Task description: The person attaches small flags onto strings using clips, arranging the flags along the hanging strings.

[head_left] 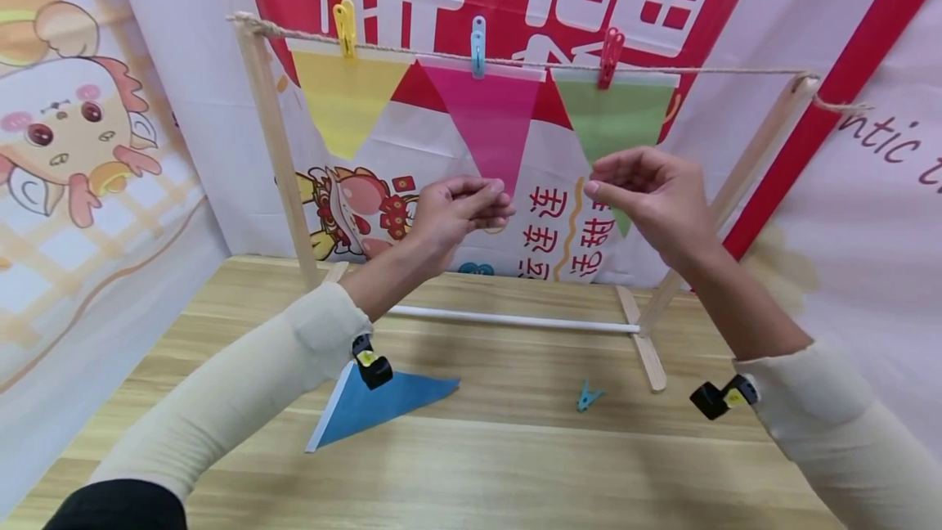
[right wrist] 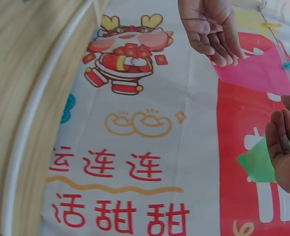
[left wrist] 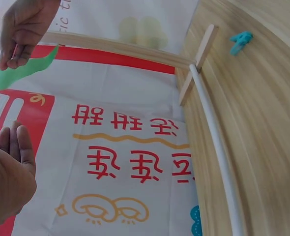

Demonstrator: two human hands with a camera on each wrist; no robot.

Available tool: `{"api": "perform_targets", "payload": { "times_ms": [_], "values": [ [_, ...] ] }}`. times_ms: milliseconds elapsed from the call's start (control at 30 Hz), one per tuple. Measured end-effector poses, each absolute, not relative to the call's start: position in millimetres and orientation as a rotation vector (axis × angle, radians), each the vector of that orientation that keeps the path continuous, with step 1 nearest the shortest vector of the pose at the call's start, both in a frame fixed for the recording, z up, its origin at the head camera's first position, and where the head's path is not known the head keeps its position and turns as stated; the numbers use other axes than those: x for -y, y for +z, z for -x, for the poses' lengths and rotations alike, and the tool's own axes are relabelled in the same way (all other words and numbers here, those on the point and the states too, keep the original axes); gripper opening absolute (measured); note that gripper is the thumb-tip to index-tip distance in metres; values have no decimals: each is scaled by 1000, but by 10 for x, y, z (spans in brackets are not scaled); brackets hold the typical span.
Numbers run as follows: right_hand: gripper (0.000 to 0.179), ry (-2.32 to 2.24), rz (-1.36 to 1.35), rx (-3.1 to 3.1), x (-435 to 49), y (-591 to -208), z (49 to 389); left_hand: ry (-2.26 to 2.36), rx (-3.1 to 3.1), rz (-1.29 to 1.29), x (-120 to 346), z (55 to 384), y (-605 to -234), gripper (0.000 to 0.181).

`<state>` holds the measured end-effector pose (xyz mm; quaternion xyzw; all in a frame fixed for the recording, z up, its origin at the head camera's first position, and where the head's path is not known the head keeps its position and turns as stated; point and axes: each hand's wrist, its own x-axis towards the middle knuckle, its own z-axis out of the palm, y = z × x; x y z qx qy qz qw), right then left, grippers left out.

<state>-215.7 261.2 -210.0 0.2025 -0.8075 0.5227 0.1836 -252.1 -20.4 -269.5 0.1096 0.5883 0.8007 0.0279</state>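
A pink pennant (head_left: 486, 113) hangs from a twine line (head_left: 412, 50) by a light blue clothespin (head_left: 478, 47); my left hand (head_left: 459, 207) hovers at its lower tip, fingers loosely bent and holding nothing. To the right, my empty right hand (head_left: 655, 190) overlaps the green pennant (head_left: 614, 109), which a red clothespin (head_left: 609, 58) holds up. Its fingers are relaxed too, as the right wrist view shows. A yellow pennant (head_left: 346, 96) hangs at the left under a yellow clothespin (head_left: 344, 27). On the table lie a blue pennant (head_left: 390, 407) and a teal clothespin (head_left: 586, 397).
Two wooden posts (head_left: 274, 145) carry the twine, and a white rod (head_left: 515, 320) joins them low down. The right post's wooden foot (head_left: 648, 358) extends forward on the wood-grain table (head_left: 515, 473). A printed red and white cloth (head_left: 456, 137) covers the back.
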Motion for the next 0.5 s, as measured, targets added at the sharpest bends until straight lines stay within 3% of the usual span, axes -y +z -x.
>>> {"api": "perform_targets", "payload": {
  "times_ms": [333,500],
  "values": [
    [28,1514,-579,2380,-2613,-2416,2103,2482,-1791,-320,433,2438,-2879,33],
    [27,1532,-579,2417,-2655,-2560,2070,2471,-1796,-269,559,2405,-2983,21]
  ]
}}
